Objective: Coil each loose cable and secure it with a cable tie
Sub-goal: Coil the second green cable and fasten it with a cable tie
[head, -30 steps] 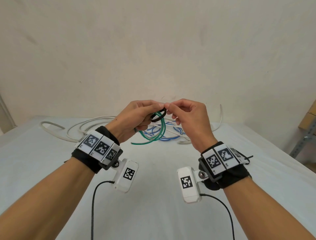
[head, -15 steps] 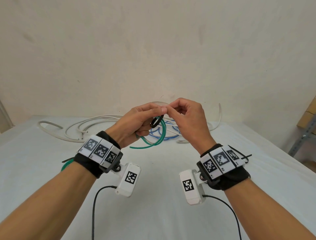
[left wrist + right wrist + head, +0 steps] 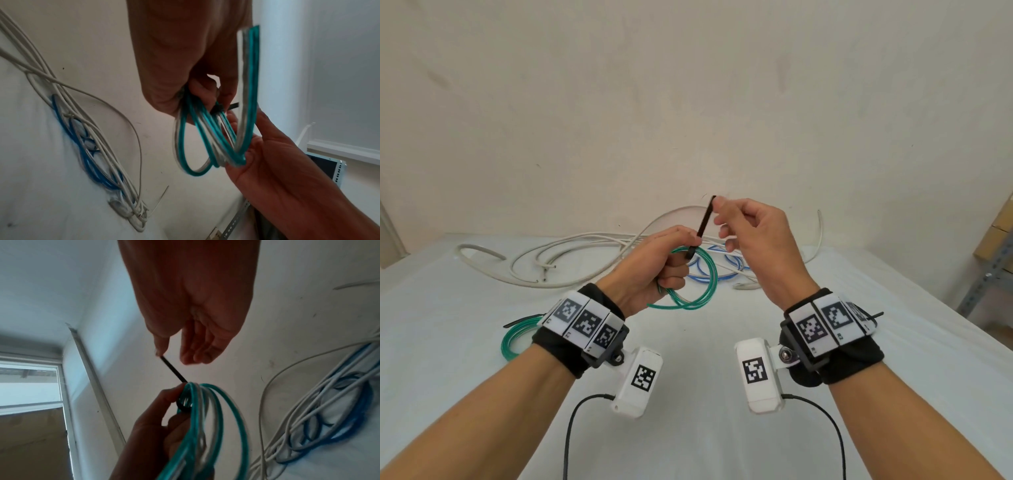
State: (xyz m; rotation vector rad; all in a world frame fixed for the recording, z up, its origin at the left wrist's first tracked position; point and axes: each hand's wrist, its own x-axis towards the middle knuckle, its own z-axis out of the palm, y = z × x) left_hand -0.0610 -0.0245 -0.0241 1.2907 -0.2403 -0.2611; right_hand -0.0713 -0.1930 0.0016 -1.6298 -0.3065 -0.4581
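My left hand (image 3: 671, 260) grips a coiled green cable (image 3: 698, 291) above the table; its loops (image 3: 205, 138) hang below the fingers. A black cable tie (image 3: 703, 224) runs round the coil at my left thumb. Its tail rises straight up to my right hand (image 3: 743, 226), which pinches the end between thumb and forefinger (image 3: 162, 352); the other right fingers are loosely curled. The tie's small loop (image 3: 183, 407) sits tight on the strands. A second green coil (image 3: 517, 339) with a black tie lies on the table by my left wrist.
Loose white cables (image 3: 571, 260) and a blue cable (image 3: 726, 270) lie tangled at the back of the white table (image 3: 705, 342), close to the wall. A metal shelf frame with boxes (image 3: 993, 260) stands at the right edge.
My right hand has pulled the tie's tail up and away from the left hand, so the wide black loop has closed down onto the green coil.
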